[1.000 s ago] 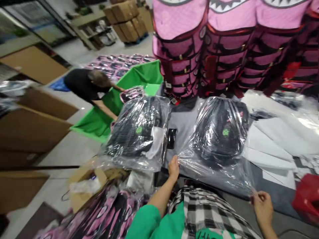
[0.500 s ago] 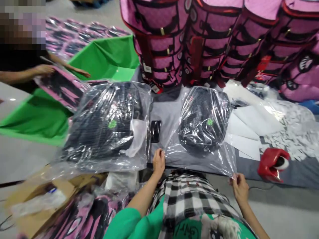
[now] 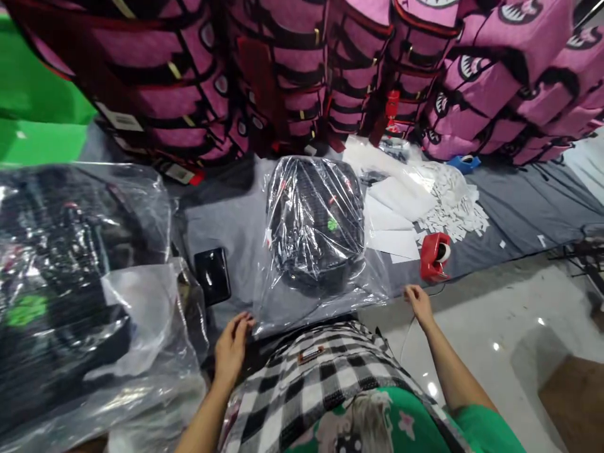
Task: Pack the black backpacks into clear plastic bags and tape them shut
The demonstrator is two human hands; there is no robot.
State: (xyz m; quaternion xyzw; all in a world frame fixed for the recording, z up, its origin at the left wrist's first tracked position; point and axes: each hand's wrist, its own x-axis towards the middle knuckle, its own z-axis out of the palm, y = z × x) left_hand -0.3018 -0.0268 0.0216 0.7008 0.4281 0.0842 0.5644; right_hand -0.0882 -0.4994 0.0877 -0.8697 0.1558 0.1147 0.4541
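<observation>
- While the head view looks down over a checked garment (image 3: 325, 384) at the bottom edge, both bare hands reach to the near edge of a clear plastic bag (image 3: 283, 302) that lies on the grey cloth-covered table (image 3: 236, 220).
- The bag holds a black backpack (image 3: 316, 226) with a small green mark on it; the pack fills the far part of the bag, and the near part lies flat and loose on the cloth.
- The left hand (image 3: 232, 345) pinches the bag's near left corner, its fingers curled together at the plastic.
- The right hand (image 3: 418, 303) grips near the bag's near right corner, fingers bent; whether it pinches the film itself I cannot tell.
- Just left of the bag lies a black phone (image 3: 212, 275), flat on the cloth.
- Further left sits a second bagged black backpack (image 3: 61, 283), larger in view and partly over the table's edge.
- To the right, a red tape dispenser (image 3: 435, 257) stands beside white paper sheets (image 3: 396, 214) and a heap of white slips (image 3: 450, 201).
- Behind everything, rows of pink and black backpacks (image 3: 292, 75) are stacked upright.
</observation>
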